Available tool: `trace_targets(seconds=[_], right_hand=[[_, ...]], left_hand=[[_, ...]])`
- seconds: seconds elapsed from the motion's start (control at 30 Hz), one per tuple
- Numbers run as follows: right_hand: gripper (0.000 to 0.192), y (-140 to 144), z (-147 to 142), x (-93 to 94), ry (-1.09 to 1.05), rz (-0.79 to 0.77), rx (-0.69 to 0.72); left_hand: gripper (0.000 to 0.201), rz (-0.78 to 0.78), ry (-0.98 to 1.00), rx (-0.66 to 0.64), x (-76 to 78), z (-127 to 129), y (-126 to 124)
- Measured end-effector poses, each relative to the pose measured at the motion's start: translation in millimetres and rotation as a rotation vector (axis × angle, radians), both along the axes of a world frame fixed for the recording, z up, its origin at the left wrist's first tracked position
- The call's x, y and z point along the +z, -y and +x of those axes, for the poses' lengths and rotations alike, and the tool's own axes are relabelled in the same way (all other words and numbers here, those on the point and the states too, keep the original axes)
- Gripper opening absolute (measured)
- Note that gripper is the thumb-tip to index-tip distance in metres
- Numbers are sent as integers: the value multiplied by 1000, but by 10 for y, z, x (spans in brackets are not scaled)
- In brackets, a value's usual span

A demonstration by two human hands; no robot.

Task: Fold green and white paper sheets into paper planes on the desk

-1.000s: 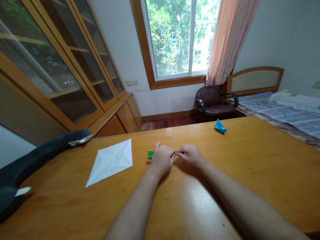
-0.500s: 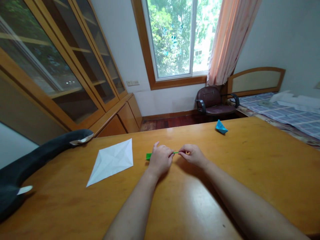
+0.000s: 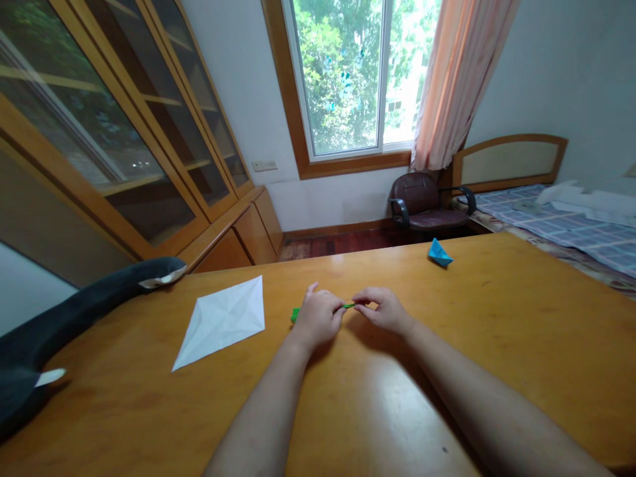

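A piece of folded green paper (image 3: 295,315) is held between my two hands, mostly hidden behind the left one. My left hand (image 3: 318,317) is closed on it, with one finger raised; a green end sticks out on its left side. My right hand (image 3: 381,309) pinches the thin right end between thumb and fingertips. Only a narrow green strip shows in the gap between the hands. Its full folded shape cannot be made out.
A creased white paper sheet (image 3: 226,321) lies left of my hands on the wooden table (image 3: 447,371). A folded blue paper piece (image 3: 440,253) stands near the far edge. At the left is a dark plush-like object (image 3: 94,295). Beyond the table is a chair (image 3: 422,202).
The green end left of my left hand has tilted slightly and looks narrower. The strip between the hands has shifted a little, and the right hand moved slightly closer.
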State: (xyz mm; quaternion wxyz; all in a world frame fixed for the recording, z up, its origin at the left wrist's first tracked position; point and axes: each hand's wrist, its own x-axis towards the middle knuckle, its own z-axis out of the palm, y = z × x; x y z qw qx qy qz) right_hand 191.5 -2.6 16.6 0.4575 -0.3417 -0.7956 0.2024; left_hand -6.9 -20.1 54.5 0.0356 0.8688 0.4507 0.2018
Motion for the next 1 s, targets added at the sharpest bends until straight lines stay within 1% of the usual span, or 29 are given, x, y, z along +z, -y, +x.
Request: trace_targets(seconds=[0.17, 0.33, 0.53, 0.73, 0.87, 1.0], right_hand=[[12, -14, 10, -27, -14, -157, 20], [12, -29, 11, -55, -33, -222, 20], [14, -17, -38, -83, -71, -267, -4], [17, 7, -152, -141, -263, -382, -109], [20, 4, -153, -140, -329, -425, -68], [22, -5, -113, -126, -370, -475, -8]], left_hand=[[17, -23, -12, -40, 42, -27, 5], [18, -27, 6, -46, 70, -24, 20], [17, -11, -12, -11, 58, 40, 35], [22, 1, 3, 73, 26, 105, 36], [23, -30, 27, 113, 30, 117, 39], [25, -59, 52, 116, 42, 101, 31]])
